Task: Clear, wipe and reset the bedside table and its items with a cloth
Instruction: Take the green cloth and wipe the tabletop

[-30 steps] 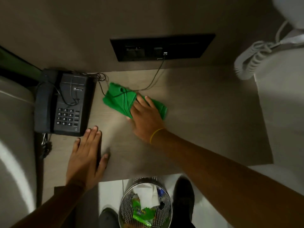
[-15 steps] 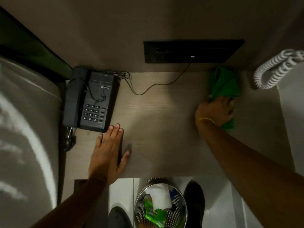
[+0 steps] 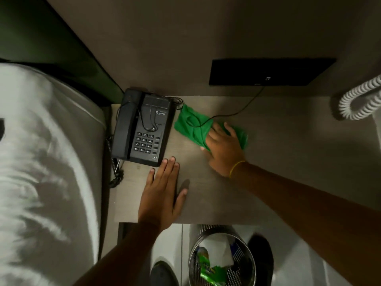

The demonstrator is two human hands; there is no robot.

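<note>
A green cloth lies on the wooden bedside table, just right of a black desk phone at the table's back left. My right hand presses flat on the cloth's right part and hides it there. A thin black cable runs across the cloth toward the wall panel. Near the table's front edge my left hand rests flat on the wood, fingers apart, its fingertips close to the phone's front corner.
A bed with white linen borders the table on the left. A black wall panel sits above the table. A white coiled cord hangs at the right. Below the front edge stands a mesh waste bin with rubbish.
My right hand swept the cloth from the table's back right corner leftward to beside the phone. My left hand stayed flat in place.
</note>
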